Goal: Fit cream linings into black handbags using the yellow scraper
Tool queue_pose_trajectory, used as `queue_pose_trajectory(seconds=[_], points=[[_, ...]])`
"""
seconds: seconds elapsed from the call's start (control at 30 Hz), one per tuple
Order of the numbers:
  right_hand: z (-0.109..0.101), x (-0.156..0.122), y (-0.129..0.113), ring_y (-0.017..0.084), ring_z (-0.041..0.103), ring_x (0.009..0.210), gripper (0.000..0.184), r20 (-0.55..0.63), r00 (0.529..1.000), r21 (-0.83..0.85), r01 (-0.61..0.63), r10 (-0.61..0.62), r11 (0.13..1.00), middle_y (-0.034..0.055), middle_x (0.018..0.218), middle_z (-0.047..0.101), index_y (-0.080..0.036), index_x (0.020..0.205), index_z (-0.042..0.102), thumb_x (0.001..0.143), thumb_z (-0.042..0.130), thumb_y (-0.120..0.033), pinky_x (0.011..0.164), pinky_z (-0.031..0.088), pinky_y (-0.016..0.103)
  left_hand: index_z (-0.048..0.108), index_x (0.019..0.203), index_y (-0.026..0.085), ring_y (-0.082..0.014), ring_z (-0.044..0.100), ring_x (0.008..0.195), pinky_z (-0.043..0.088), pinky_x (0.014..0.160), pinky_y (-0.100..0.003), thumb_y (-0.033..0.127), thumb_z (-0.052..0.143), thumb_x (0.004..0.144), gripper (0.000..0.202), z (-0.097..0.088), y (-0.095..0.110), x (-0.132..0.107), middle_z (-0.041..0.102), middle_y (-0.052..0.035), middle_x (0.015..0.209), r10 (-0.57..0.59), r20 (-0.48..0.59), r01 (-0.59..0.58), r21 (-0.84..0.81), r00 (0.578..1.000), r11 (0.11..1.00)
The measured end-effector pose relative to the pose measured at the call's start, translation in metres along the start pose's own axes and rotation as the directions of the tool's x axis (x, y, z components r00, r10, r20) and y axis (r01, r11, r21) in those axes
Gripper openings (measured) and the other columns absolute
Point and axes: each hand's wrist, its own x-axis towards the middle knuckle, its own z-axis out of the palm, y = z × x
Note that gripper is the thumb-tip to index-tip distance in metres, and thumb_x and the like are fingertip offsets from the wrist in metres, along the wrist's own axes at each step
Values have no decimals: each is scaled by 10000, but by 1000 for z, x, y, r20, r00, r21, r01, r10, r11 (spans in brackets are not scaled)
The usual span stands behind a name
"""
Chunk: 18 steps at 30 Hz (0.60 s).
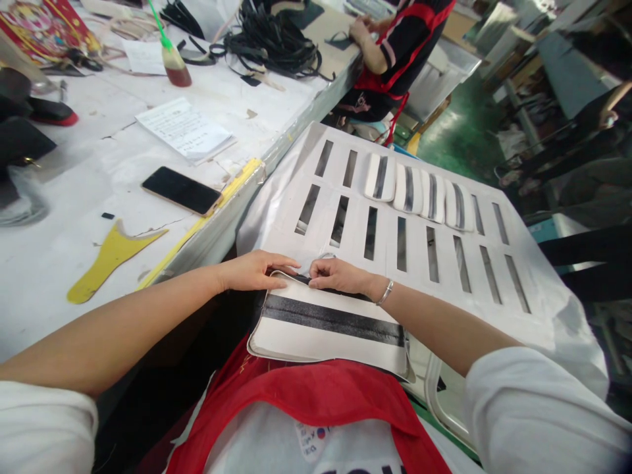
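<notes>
A white pad with a black stripe [330, 326] lies across my lap, just below a white slotted board [444, 263]. My left hand [254, 271] rests on the pad's upper left corner, fingers closed together over its edge. My right hand [340, 275] pinches the same top edge beside it, fingers curled; a silver bracelet is on that wrist. Three similar white striped pads [419, 191] sit in a row on the far part of the board.
To the left is a white workbench [74, 217] with a black phone [181, 190], a yellow template [108, 260], a paper pad [185, 130], a glue bottle [174, 62] and black straps [271, 39]. Another person in red and black [395, 46] works at its far end.
</notes>
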Motion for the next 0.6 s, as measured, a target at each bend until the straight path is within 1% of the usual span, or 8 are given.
queue_pose_trajectory(seconds=[0.07, 0.1, 0.17, 0.2, 0.27, 0.33, 0.43, 0.6], points=[[0, 0, -1, 89, 356, 615, 286, 0, 1000, -12, 3, -3, 1000, -56, 655, 435, -169, 737, 479, 747, 624, -415, 580, 285, 231, 552, 1280, 173, -170, 667, 957, 515, 809, -248, 353, 617, 802, 516, 8, -3, -4, 685, -68, 1164, 28, -108, -31, -33, 994, 999], [0, 0, -2, 89, 355, 613, 287, -1, 1000, -17, 4, -4, 1000, -57, 652, 431, -170, 736, 478, 747, 623, -417, 578, 284, 232, 590, 1236, 170, -172, 668, 963, 515, 830, -256, 363, 612, 810, 469, 12, -4, -6, 694, -66, 1143, 55, -166, -59, -23, 985, 998], [0, 0, -4, 89, 348, 605, 291, -8, 1000, -29, 3, -3, 1000, -61, 640, 410, -172, 739, 479, 746, 623, -425, 568, 276, 232, 666, 1124, 176, -170, 664, 991, 498, 901, -271, 364, 576, 844, 349, 17, -8, -8, 711, -58, 1102, 147, -245, -136, 62, 958, 989], [0, 0, -5, 89, 344, 601, 295, -13, 1000, -38, -2, 1, 999, -63, 634, 401, -173, 741, 480, 746, 623, -431, 561, 272, 231, 689, 1082, 182, -164, 662, 999, 490, 925, -272, 356, 547, 867, 311, 19, -9, -8, 714, -54, 1094, 203, -251, -176, 126, 946, 976], [0, -1, -7, 88, 341, 597, 297, -21, 1000, -56, -14, 13, 998, -63, 630, 398, -174, 747, 482, 748, 618, -437, 553, 269, 230, 703, 1060, 200, -149, 658, 1014, 484, 944, -261, 324, 489, 905, 292, 19, -10, -8, 706, -47, 1118, 299, -209, -242, 260, 931, 935], [1, -1, -9, 88, 341, 593, 288, -28, 999, -78, -21, 19, 997, -63, 628, 402, -173, 752, 484, 753, 610, -432, 549, 272, 229, 699, 1073, 218, -136, 647, 1044, 479, 953, -248, 293, 447, 926, 301, 17, -10, -8, 687, -38, 1165, 349, -144, -274, 379, 926, 884], [4, 5, -12, 87, 343, 585, 269, -46, 999, -138, 8, -14, 990, -62, 621, 409, -174, 746, 482, 766, 599, -416, 550, 279, 228, 689, 1086, 233, -136, 638, 1066, 486, 942, -239, 260, 419, 935, 311, 12, -6, -7, 672, -27, 1195, 351, -60, -271, 519, 934, 810], [11, 20, -15, 91, 368, 595, 237, -54, 990, -230, 113, -128, 967, -56, 623, 425, -176, 728, 465, 792, 577, -376, 569, 294, 229, 682, 1051, 226, -129, 655, 1000, 514, 822, -192, 206, 431, 910, 289, 8, 3, -7, 683, -24, 1156, 314, 71, -278, 671, 947, 688]])
